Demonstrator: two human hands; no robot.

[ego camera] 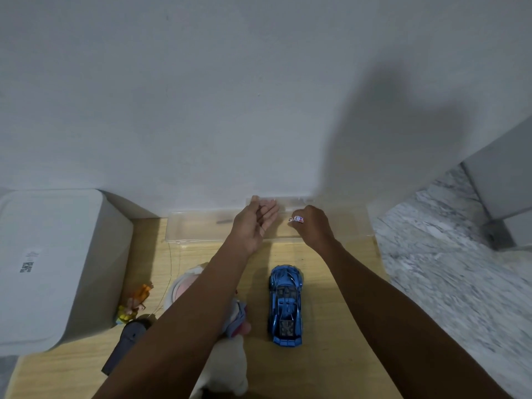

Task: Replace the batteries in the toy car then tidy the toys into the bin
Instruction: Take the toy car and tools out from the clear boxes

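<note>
Right hand (pixel 312 224): fingers curled, pinching a small red-and-white item (pixel 298 219), perhaps a battery; too small to tell
Left hand (pixel 254 223): fingers straight and relaxed, palm up, holding nothing
Car (pixel 285 305): on the wooden top, below both hands, toward the wrists; long axis in line with the right forearm; right hand nearer
Clear tray (pixel 201 226): under the fingertips, against the wall

Right hand (pixel 312 224) pinches batteries (pixel 298 219) above clear tray (pixel 195 228).
</note>
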